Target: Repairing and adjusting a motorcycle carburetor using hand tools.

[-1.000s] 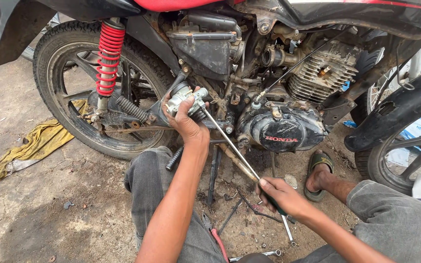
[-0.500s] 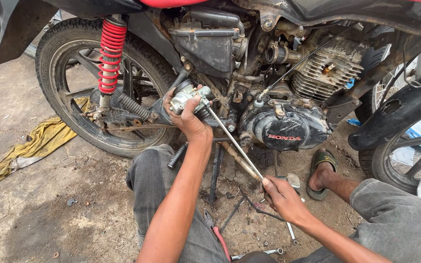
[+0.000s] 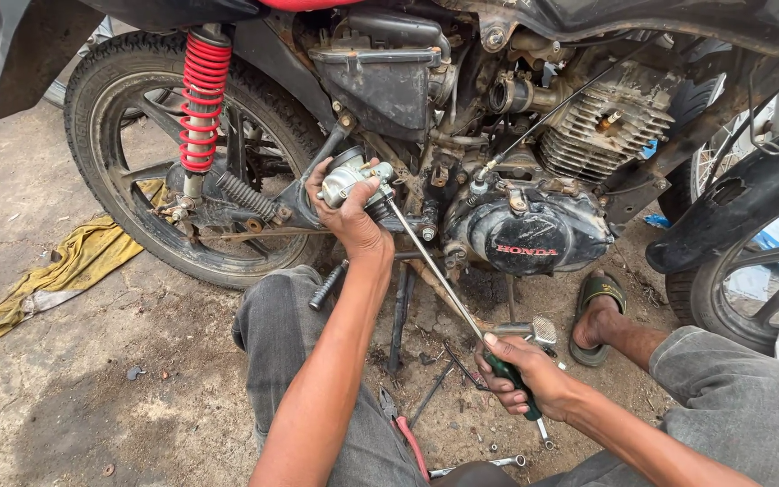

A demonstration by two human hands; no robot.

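The carburetor sat in the closed left hand beside the motorcycle's rear wheel. The right hand gripped a long screwdriver, its tip seemingly on a screw; turning it called for steady pressure.

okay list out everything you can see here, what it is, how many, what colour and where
motorcycle: one, black, across the top
rear wheel: one, black, upper left
spring: one, red, beside the rear wheel
second wheel: one, black, right edge
carburetor: one, silver, in the left hand
screwdriver: one, green handle, right hand, tip at the carburetor
rag: one, yellow, ground at left
pliers: one, red grips, ground between the legs
sandal: one, green, on the foot by the engine
left hand: holds the carburetor
right hand: grips the screwdriver
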